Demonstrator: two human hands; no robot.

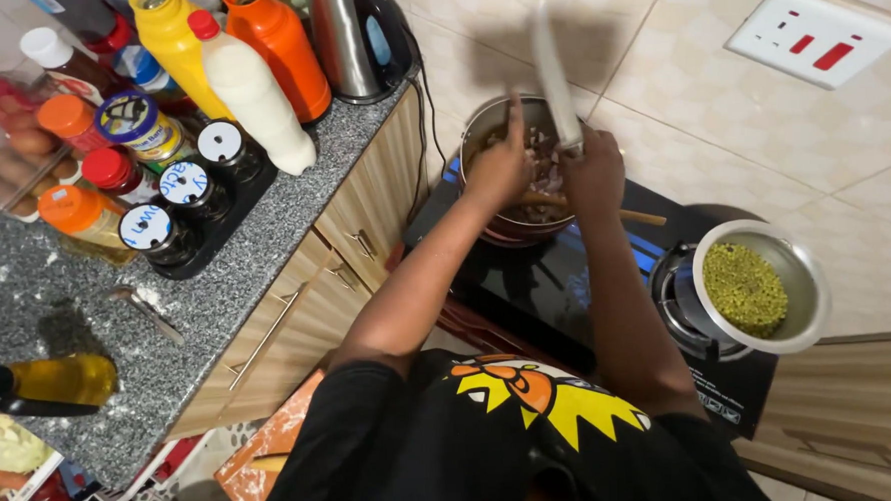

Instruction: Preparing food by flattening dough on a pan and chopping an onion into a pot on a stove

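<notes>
- Right hand (594, 164) grips knife (555, 75), blade raised over pot (481, 139) on stove (557, 286).
- Left hand (499, 163) curled at the pot's mouth; grasp cannot be told.
- Step judged: scraping cut pieces in.
- Next: keep the blade clear of the fingers.

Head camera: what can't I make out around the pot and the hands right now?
- Knife: motion-blurred, edge unclear.
- Pot contents: mostly hidden by the left hand and right hand.
- Left hand's grip: cannot tell what it holds.
- Wooden spoon: bowl end hidden behind the right hand.
</notes>
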